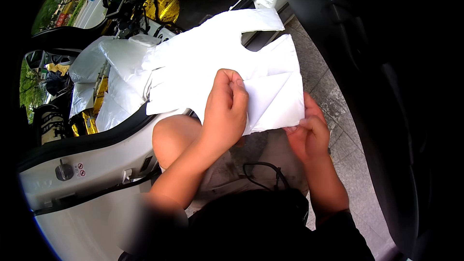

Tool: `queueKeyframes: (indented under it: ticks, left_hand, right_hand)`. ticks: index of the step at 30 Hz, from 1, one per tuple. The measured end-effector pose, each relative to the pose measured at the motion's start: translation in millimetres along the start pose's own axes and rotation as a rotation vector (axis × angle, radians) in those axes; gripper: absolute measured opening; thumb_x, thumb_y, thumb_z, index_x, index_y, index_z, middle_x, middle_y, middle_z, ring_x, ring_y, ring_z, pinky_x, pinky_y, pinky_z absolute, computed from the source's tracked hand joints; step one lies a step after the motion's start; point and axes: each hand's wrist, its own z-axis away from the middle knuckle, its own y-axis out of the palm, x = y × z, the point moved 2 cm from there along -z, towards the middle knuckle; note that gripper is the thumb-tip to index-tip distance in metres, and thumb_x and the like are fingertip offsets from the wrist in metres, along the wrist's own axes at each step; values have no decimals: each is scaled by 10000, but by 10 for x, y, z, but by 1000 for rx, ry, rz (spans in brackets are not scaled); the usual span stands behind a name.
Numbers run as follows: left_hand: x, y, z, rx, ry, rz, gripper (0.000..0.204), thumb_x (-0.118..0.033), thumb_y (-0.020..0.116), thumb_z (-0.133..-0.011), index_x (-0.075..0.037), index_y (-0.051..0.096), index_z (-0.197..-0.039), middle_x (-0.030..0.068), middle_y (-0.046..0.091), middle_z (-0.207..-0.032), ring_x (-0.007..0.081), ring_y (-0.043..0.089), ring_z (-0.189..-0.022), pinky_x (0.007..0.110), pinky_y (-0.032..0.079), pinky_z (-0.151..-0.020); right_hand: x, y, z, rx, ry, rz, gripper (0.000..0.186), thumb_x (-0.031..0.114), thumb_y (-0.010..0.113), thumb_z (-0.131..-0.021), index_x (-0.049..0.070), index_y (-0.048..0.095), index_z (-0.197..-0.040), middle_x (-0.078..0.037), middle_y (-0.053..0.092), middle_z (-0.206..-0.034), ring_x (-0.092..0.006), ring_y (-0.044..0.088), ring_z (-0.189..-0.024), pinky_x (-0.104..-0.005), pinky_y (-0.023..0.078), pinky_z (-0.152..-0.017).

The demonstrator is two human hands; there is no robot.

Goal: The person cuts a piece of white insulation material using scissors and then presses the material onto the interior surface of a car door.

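A large white sheet (203, 50) with cut-out notches along its edges spreads before me, its near end over my lap. My left hand (226, 106) is closed on the sheet, thumb against curled fingers, pinching a creased flap (266, 89) near its lower middle. At the lower right corner, my right hand (311, 133) grips the edge between thumb and fingers; some of those fingers are hidden behind the sheet. Diagonal creases run across the part between both hands. The sheet's far left side reaches over the opening of a white vehicle.
Silvery-white padded material (123, 60) lies inside the vehicle at left, with gold foil (166, 0) and dark cables behind it. The white door sill (96, 164) has a black rubber seal. A dark panel (367, 67) rises at right, beside grey paving (343, 150). My bare knee (174, 135) is under the sheet.
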Motion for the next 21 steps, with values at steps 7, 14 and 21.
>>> queueKeyframes:
  ticks: [7,14,21]
  left_hand:
    - [66,157,-156,-36,114,-321,116,-128,515,-1096,-14,514,-1118,126,583,-707,220,551,-622,360,467,-614]
    - [276,230,-231,-23,68,-85,194,-170,588,-1090,15,633,-1057,62,603,-724,133,531,-671,316,464,-653]
    - [297,335,-158,57,-3,9,341,-266,554,-1123,-1,626,-921,-8,524,-694,74,417,-674,270,395,-622]
  right_hand:
    - [-7,-562,49,11,94,-41,663,91,484,-743,-116,528,-1371,-123,649,-980,-140,491,-738,-294,430,-691]
    - [47,-269,-35,-247,87,-41,502,263,503,-1005,-61,550,-1384,-164,701,-1173,-213,662,-981,-331,512,-854]
    - [158,-403,-251,-224,30,224,309,217,628,-1059,-43,669,-1221,-115,736,-1147,-196,704,-1046,-330,540,-934]
